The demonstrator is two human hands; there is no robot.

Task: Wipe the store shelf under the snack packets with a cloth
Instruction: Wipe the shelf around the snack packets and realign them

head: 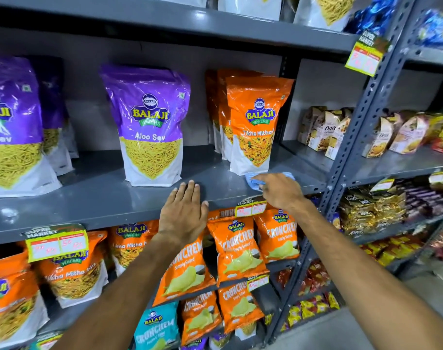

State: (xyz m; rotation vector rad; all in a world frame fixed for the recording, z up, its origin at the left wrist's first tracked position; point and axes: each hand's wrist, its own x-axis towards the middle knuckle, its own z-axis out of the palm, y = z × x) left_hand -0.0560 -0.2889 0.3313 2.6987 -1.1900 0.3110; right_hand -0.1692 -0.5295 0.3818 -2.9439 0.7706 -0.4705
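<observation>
A grey metal shelf holds upright snack packets: a purple Aloo Sev packet in the middle and orange Tikha Mitha packets to its right. My right hand presses a light blue cloth onto the shelf just in front of the orange packets. The hand covers most of the cloth. My left hand lies flat with fingers together on the shelf's front edge, in front of the purple packet, holding nothing.
More purple packets stand at the far left. Orange Crunchem packets fill the shelf below, and price tags hang from the shelf edge. A perforated upright post separates a neighbouring rack with oats boxes.
</observation>
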